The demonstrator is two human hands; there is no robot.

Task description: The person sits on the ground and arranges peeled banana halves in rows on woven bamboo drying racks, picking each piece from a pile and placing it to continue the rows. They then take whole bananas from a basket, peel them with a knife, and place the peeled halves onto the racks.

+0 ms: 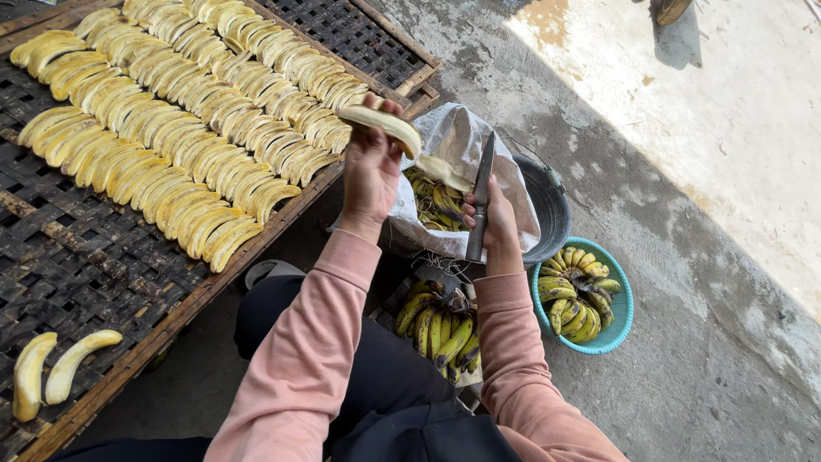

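Your left hand [370, 171] is holding a peeled banana [382, 125] up in the air. Your fingers are wrapping around one end of it, and the rest is sticking out to the right, above the white bag [457, 141]. Your right hand [496, 224] is gripping a knife [481, 198]. Your fingers are closing tight on the handle, and the blade is pointing up and away from you.

The white bag is sitting open inside a dark bucket [547, 210], and banana peels [436, 204] are lying in it. A teal bowl [617, 329] is sitting on the ground just right of the bucket, and it is holding a bunch of unpeeled bananas [577, 295]. More unpeeled bananas [438, 325] are lying between your arms, close to your lap.

On your left, a woven rack [77, 257] is carrying long rows of peeled bananas [184, 111]. Two more peeled ones [51, 372] are lying apart from the rows, near the rack's close corner.
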